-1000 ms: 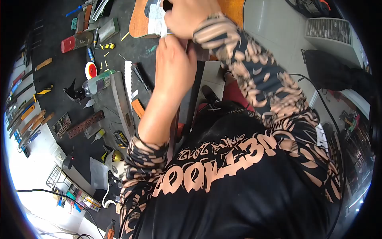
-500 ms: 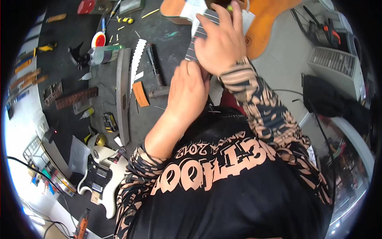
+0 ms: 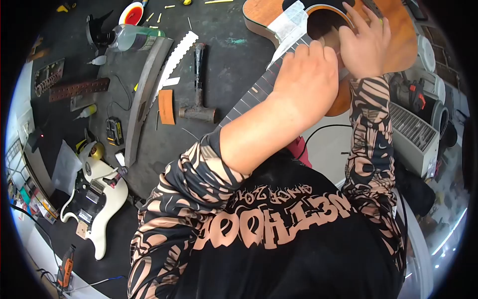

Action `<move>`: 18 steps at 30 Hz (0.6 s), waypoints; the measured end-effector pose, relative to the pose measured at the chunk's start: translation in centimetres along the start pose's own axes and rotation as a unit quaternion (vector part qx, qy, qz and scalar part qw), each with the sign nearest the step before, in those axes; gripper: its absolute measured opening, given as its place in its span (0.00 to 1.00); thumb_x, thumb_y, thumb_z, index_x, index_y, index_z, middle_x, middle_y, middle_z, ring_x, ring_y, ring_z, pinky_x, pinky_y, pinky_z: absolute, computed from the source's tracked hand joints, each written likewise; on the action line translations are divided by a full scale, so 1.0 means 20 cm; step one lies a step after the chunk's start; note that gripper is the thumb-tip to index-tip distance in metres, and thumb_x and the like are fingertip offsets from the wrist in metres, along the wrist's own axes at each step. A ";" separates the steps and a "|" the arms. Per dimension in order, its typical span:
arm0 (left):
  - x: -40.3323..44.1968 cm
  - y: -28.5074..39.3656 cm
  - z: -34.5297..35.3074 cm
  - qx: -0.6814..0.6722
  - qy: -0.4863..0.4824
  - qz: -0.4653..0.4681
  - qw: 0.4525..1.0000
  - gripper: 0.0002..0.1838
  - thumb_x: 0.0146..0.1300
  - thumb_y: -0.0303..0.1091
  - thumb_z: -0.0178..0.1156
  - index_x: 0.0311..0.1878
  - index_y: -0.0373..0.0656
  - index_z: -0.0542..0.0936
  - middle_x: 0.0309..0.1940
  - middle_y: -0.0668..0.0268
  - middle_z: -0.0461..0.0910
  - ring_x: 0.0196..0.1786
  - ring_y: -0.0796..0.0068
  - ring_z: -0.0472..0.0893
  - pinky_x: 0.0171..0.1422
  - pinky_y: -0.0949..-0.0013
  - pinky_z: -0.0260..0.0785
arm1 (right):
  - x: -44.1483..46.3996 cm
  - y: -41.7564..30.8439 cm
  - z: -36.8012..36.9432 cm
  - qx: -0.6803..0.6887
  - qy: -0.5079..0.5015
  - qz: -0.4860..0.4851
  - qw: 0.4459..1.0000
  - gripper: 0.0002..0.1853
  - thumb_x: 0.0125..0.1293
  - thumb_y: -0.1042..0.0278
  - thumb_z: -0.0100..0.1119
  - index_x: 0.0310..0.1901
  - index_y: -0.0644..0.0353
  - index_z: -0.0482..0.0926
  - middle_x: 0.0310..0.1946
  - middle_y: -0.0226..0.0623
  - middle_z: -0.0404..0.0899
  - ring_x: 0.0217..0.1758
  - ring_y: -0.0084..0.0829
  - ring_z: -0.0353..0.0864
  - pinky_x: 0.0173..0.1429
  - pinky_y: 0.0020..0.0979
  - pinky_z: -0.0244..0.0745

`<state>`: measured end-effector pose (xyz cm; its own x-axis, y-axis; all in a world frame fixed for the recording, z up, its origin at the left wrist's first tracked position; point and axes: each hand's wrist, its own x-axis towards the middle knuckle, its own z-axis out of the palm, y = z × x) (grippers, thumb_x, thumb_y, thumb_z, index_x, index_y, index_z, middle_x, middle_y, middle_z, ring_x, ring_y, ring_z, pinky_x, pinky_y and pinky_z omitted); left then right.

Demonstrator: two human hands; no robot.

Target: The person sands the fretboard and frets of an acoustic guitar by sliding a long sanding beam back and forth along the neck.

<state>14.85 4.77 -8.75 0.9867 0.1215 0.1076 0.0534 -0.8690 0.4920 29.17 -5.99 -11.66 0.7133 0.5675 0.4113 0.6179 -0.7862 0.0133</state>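
Observation:
An acoustic guitar (image 3: pixel 398 45) lies at the upper right, its fretboard (image 3: pixel 241 104) slanting down to the left. White tape or paper (image 3: pixel 290 24) covers the top beside the sound hole. My left hand (image 3: pixel 309 72) is over the upper end of the fretboard, fingers curled and pressed together; whatever lies beneath them is hidden. Further right, my right hand (image 3: pixel 366 45) is over the body by the sound hole, its fingers spread.
On the dark bench (image 3: pixel 229 65) are a hammer (image 3: pixel 199 89), a brown block (image 3: pixel 167 106), a toothed white strip (image 3: pixel 175 61), a long grey bar (image 3: pixel 144 99) and a spray bottle (image 3: pixel 132 39). A white electric guitar body (image 3: pixel 110 202) lies lower left.
The view has shifted, showing more of the guitar body. My left hand has moved up along the fretboard to near the sound hole. My right hand has moved right, off the fretboard.

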 end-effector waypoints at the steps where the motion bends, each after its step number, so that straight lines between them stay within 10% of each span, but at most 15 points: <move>1: -0.03 0.00 -0.01 -0.004 0.005 -0.005 1.000 0.08 0.61 0.25 0.57 0.42 0.34 0.73 0.41 0.52 0.77 0.46 0.53 0.81 0.50 0.55 0.76 | -0.02 0.01 0.02 0.037 0.003 -0.006 0.999 0.27 0.60 0.66 0.58 0.63 0.55 0.82 0.66 0.53 0.72 0.76 0.53 0.62 0.83 0.51 0.49; 8: -0.48 -0.10 -0.20 -0.038 -0.097 -0.051 0.993 0.16 0.61 0.30 0.64 0.50 0.36 0.74 0.40 0.56 0.74 0.45 0.54 0.77 0.51 0.55 0.71 | -0.29 -0.47 -0.26 0.170 -0.056 0.031 0.983 0.30 0.56 0.66 0.57 0.64 0.56 0.81 0.66 0.59 0.69 0.76 0.69 0.54 0.82 0.63 0.45; 9: -0.54 -0.11 -0.23 -0.041 -0.099 -0.053 0.993 0.16 0.61 0.30 0.64 0.50 0.36 0.74 0.40 0.56 0.74 0.45 0.54 0.77 0.51 0.55 0.71 | -0.31 -0.54 -0.32 0.180 -0.081 0.046 0.979 0.32 0.58 0.67 0.55 0.69 0.56 0.78 0.67 0.61 0.69 0.76 0.57 0.59 0.84 0.60 0.38; 15: -0.57 -0.11 -0.25 0.001 -0.146 -0.078 0.986 0.22 0.60 0.30 0.67 0.56 0.34 0.74 0.42 0.58 0.74 0.46 0.55 0.77 0.51 0.57 0.70 | -0.32 -0.59 -0.35 0.190 -0.111 0.062 0.973 0.37 0.57 0.68 0.53 0.73 0.59 0.72 0.71 0.64 0.63 0.79 0.60 0.54 0.84 0.60 0.35; 18: -0.36 -0.08 -0.18 -0.031 -0.089 -0.042 0.995 0.08 0.59 0.29 0.56 0.41 0.39 0.72 0.39 0.59 0.74 0.45 0.59 0.77 0.48 0.58 0.70 | -0.20 -0.39 -0.22 0.192 -0.067 0.034 0.979 0.35 0.58 0.67 0.54 0.71 0.59 0.74 0.70 0.62 0.66 0.77 0.61 0.56 0.84 0.60 0.38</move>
<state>7.04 6.93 -7.23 0.9910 0.1004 -0.0887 0.1326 -0.8272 0.5460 20.11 -3.27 -9.34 0.7782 0.5639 0.2766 0.6278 -0.6878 -0.3643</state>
